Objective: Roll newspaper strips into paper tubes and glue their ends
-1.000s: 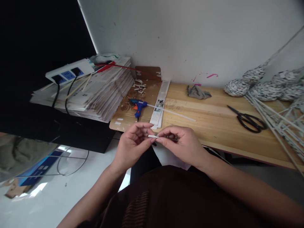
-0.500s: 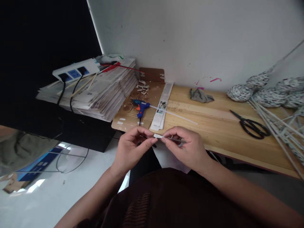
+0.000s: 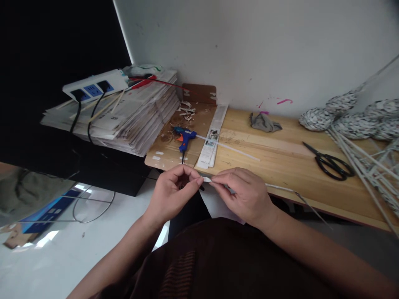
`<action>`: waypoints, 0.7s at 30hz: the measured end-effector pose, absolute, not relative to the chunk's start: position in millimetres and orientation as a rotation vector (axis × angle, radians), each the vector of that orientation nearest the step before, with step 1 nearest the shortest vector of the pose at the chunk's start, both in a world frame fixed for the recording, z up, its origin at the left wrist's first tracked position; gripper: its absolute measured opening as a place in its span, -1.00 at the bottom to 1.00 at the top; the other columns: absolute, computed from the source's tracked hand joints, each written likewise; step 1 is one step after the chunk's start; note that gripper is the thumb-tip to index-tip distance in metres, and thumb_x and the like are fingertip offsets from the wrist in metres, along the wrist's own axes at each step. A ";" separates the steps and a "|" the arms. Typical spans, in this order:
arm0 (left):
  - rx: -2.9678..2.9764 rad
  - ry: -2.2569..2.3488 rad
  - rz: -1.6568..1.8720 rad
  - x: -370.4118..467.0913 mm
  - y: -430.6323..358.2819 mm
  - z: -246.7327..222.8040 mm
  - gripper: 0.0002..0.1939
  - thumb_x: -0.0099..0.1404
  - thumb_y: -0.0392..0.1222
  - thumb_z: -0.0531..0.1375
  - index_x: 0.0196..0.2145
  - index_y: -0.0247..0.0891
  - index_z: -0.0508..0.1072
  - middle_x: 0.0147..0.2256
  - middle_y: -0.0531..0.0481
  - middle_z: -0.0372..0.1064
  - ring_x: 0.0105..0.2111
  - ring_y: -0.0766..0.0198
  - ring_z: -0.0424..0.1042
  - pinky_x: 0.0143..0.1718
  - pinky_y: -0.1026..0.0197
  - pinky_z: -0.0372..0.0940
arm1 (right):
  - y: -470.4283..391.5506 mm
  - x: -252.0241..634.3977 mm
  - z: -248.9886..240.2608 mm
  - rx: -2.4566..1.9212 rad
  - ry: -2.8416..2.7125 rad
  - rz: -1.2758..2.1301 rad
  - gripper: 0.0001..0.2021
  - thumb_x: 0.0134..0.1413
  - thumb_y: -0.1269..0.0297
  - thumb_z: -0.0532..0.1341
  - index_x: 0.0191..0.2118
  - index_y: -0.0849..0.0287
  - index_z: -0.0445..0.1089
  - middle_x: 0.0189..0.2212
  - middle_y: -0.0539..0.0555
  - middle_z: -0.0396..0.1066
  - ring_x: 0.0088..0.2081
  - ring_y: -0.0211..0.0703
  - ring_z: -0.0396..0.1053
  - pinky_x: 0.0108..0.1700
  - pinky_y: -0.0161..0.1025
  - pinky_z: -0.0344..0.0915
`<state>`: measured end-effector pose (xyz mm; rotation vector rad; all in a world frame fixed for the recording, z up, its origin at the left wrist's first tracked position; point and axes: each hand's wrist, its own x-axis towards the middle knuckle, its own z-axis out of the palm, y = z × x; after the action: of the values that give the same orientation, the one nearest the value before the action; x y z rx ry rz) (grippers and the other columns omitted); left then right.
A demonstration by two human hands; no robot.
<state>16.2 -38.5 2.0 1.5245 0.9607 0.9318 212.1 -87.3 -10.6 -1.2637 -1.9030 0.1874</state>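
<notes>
Between my two hands a narrow white paper strip (image 3: pixel 206 179) is stretched at fingertip height, in front of the table's near edge. My left hand (image 3: pixel 171 189) pinches its left end between thumb and forefinger. Thumb and fingers of my right hand (image 3: pixel 245 191) are closed on it a short way to the right. Out beyond the right hand runs a thin white paper roll (image 3: pixel 279 187), with a slim dark rod (image 3: pixel 314 211) sticking out of its far end. The fingers hide how roll and strip join.
Behind my hands a blue glue gun (image 3: pixel 186 139) with a long glue stick lies on cardboard (image 3: pixel 162 154), beside newspaper strips (image 3: pixel 208 153). Scissors (image 3: pixel 332 164), a grey cloth (image 3: pixel 264 123) and woven paper balls (image 3: pixel 316 119) are rightward. A power strip (image 3: pixel 96 86) tops stacked newspapers (image 3: pixel 146 124).
The paper roll and rod now show to the right of my right hand. My right-hand fingers have turned over and lie flatter on the strip. The left hand keeps its pinch.
</notes>
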 end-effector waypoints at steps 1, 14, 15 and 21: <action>1.517 0.948 0.921 16.2 -38.1 1.1 -0.86 0.20 -0.16 0.32 -0.40 -0.27 0.46 -0.46 0.04 0.36 -0.47 0.36 0.29 -0.44 0.29 0.23 | -87.8 211.4 -10.3 -1.265 -1.875 0.234 -0.91 0.19 0.32 0.23 -0.24 0.04 0.50 -0.29 0.05 0.55 -0.23 -0.13 0.49 -0.16 -0.13 0.39; 1.411 0.894 0.946 28.1 -42.5 -8.6 -0.81 0.14 -0.18 0.37 -0.28 -0.26 0.53 -0.39 0.01 0.48 -0.39 0.35 0.42 -0.32 0.28 0.36 | -82.0 209.1 -10.9 -1.224 -1.321 1.061 -0.88 0.06 0.25 0.33 -0.33 0.17 0.46 -0.46 0.01 0.47 -0.45 -0.30 0.38 -0.38 -0.31 0.34; 1.441 0.917 0.955 29.9 -43.8 -7.9 -0.83 0.14 -0.17 0.37 -0.31 -0.26 0.54 -0.40 0.00 0.48 -0.40 0.34 0.42 -0.34 0.28 0.36 | -81.7 209.1 -11.4 -1.218 -1.302 1.087 -0.87 0.05 0.24 0.34 -0.33 0.17 0.46 -0.47 0.00 0.45 -0.45 -0.30 0.37 -0.38 -0.31 0.34; 1.584 1.023 1.029 36.9 -47.6 -4.7 -0.87 0.16 -0.15 0.35 -0.34 -0.24 0.56 -0.41 -0.02 0.52 -0.45 0.32 0.44 -0.40 0.26 0.36 | -78.7 209.1 -13.0 -1.154 -1.164 1.276 -0.83 -0.02 0.22 0.38 -0.37 0.18 0.43 -0.52 -0.04 0.40 -0.49 -0.34 0.33 -0.40 -0.32 0.33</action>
<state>36.9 -47.6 -4.7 1.5841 1.0230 1.0285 209.1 -78.7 -13.0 -1.1542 -1.1644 1.2756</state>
